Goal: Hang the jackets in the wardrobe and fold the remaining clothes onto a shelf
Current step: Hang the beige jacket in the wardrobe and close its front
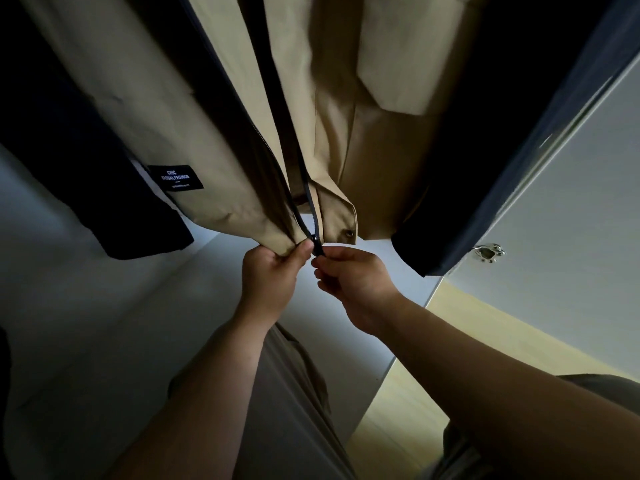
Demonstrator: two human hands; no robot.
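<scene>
Jacket of beige woven cloth point(381, 161) hangs inside the wardrobe, between other clothes, and the view looks up at it from below. Its front is open at the lower part, and a dark zipper tape point(300, 188) runs down along the edge of the front panels to the hem. At the bottom of the tape sits a small black zipper slider point(317, 242).

The left hand point(270, 275) grips the bottom corner of the jacket's left-side panel, with the thumb pressed on the cloth and the fingers curled under it. The right hand point(356, 282) is just beside it and pinches the lower end of the zipper under the slider between thumb and fingers. The two hands almost touch each other.

On the hem of the other panel there is a small round metal snap point(349, 233). A black rectangular label with white letters point(176, 178) is sewn on the beige cloth at the left.

A dark navy garment point(69, 168) hangs at the left of the jacket, and another dark navy garment point(485, 150) hangs at the right, touching it.

Below is the white inner panel of the wardrobe point(104, 323). At the right stands a white wardrobe door point(571, 220) with a silver metal hinge point(489, 252), and beside it light wooden floor point(485, 323) shows. Between the forearms, the person's grey-beige trousers point(277, 393) are in view.
</scene>
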